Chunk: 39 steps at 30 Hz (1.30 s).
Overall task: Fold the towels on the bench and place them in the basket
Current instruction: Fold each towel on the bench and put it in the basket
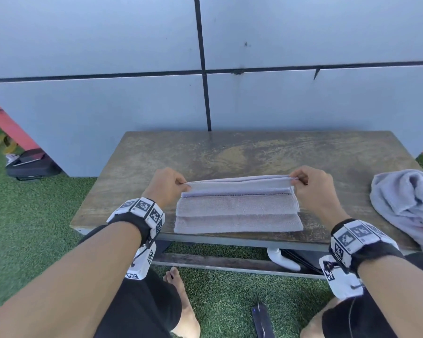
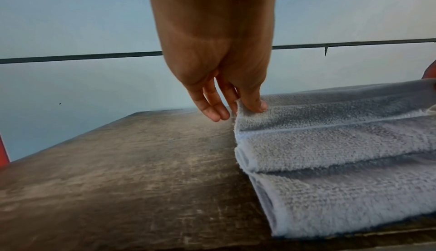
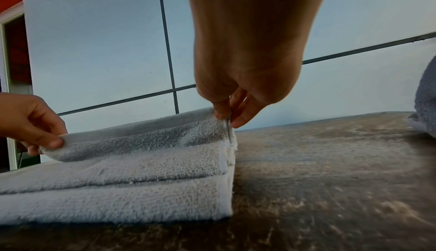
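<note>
At the far corners of the folded towel [image 1: 238, 211], both hands are pinching cloth. The left hand [image 1: 165, 185] holds the far left corner between thumb and forefinger, its other fingers [image 2: 213, 106] hanging loosely extended toward the bench [image 1: 242, 152]. The right hand [image 1: 311, 184] pinches the far right corner the same way, thumb on the near face of the fabric and fingertips [image 3: 245, 114] behind it. Between the two hands the far fold of the pale grey towel is lifted off the layers below and drawn taut into a straight edge, while the nearer part lies flat in stepped layers on the bench, its front edge close to the bench's near edge. A thin dark stitched line runs across the towel just below the lifted fold.

On the right end of the worn wooden bench, well apart from the folded one, a second towel [image 1: 408, 203] of the same colour lies in a crumpled heap. Both wrists carry bands [image 1: 142, 212] with black-and-white square markers. Behind the bench stands a pale grey panelled wall [image 1: 95, 45] with dark seams. Green artificial turf [image 1: 34, 215] covers the ground, where a black bag [image 1: 32, 164] lies to the left near the wall, and the person's bare foot [image 1: 181, 296] rests in front of the bench.
</note>
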Available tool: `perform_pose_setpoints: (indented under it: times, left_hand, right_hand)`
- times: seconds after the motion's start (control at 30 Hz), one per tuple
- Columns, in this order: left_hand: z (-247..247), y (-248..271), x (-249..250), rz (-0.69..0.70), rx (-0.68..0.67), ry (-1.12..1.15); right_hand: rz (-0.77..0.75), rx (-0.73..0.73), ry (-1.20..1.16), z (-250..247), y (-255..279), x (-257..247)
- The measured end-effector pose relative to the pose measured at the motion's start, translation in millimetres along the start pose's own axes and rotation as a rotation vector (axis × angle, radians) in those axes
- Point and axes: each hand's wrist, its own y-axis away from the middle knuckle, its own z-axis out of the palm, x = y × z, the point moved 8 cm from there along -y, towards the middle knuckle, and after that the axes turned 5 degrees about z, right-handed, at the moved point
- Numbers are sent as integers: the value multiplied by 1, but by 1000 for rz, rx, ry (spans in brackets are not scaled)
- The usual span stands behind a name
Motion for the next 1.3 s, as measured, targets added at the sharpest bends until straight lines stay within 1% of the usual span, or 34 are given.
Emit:
perform_pose_setpoints:
  times: [0.2, 0.47, 0.6, 0.7, 0.83, 1.07, 1.3]
  left_hand:
    - [-4, -5, -3, 9, -2, 0]
    - [1, -5, -2, 42, -39, -92]
    - [4, -2, 1, 76, -59, -111]
    - [1, -4, 1, 78, -38, -105]
    - [-6, -7, 2, 99, 6, -102]
    - [-10, -10, 0, 113, 12, -66]
    - [-10, -13, 3, 143, 8, -111]
  right_hand:
    - [50, 1, -100, -2, -2, -3]
    - [78, -13, -122, 0, -1, -1]
    - [46, 15, -66, -2, -1, -4]
    - [14, 16, -39, -3, 0, -10]
    - [3, 29, -66, -6, -1, -11]
    - [3, 44, -75, -11, -1, -9]
    - [-20, 56, -56, -12, 0, -13]
